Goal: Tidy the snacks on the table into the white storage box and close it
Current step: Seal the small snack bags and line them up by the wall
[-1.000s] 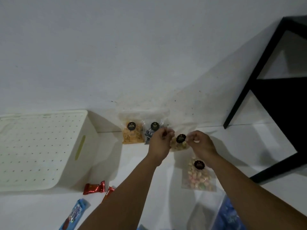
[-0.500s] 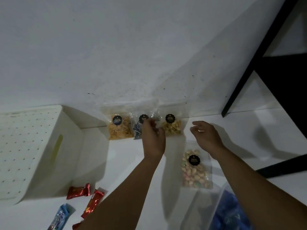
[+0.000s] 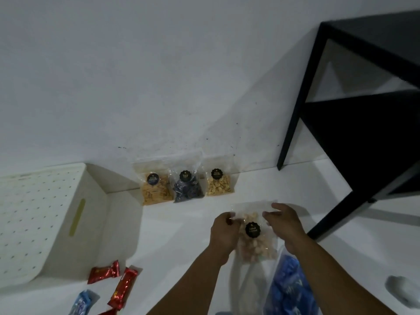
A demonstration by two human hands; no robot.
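The white storage box (image 3: 45,223) fills the worktop's (image 3: 181,223) left side, its dotted lid still on — well to the left of both hands, so the left arm is the nearer one for any carry that way. Along the worktop's far edge, against the wall, three clear snack bags stand side by side: an orange one (image 3: 155,189), a dark one (image 3: 187,187) and a pale yellow one (image 3: 218,184). Between the hands hangs a fourth bag of pale nuts (image 3: 254,237), its long axis running away from the person, its top toward the wall. The left hand (image 3: 223,237) pinches its upper left corner; the right hand (image 3: 285,226) grips the upper right edge, fingers curled over the film. Near the front edge lie red wrapped bars (image 3: 113,280) — just beside the box. A blue packet (image 3: 288,289) sits under the right forearm.
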